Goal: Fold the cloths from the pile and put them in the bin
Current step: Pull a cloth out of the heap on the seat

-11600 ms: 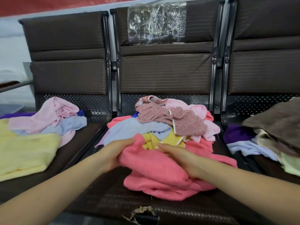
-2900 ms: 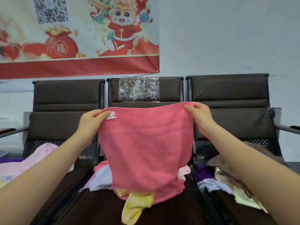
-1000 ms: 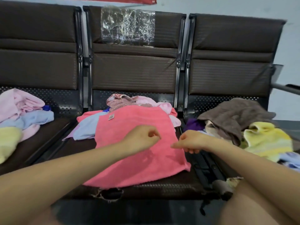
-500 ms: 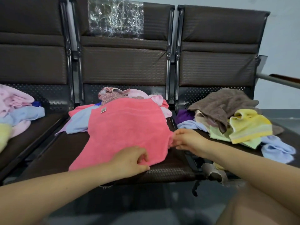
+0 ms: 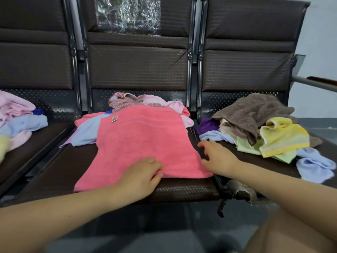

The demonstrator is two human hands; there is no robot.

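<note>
- Row of three dark brown seats (image 5: 138, 70) fills the view; crinkled clear plastic (image 5: 127, 14) is stuck on the middle backrest.
- Pink cloth (image 5: 142, 143) lies spread flat on the middle seat, its far edge lapping over the pile (image 5: 127, 103) of pink, patterned and light blue cloths behind it. Small label at its far left corner.
- Right seat: heap with a brown cloth (image 5: 251, 110) on top, a yellow cloth (image 5: 282, 137) on its right, purple, pale green and light blue pieces beneath and around.
- Left seat: second heap (image 5: 20, 117) of pale pink and light blue cloths, partly cut off by the frame edge.
- Left hand (image 5: 140, 177) rests on the near edge of the pink cloth, fingers curled over the hem; whether it pinches the fabric, cannot tell.
- Right hand (image 5: 217, 157) sits at the cloth's right edge, fingers spread and relaxed, grasping nothing.
- Torn padding (image 5: 242, 192) hangs at the front between middle and right seats.
</note>
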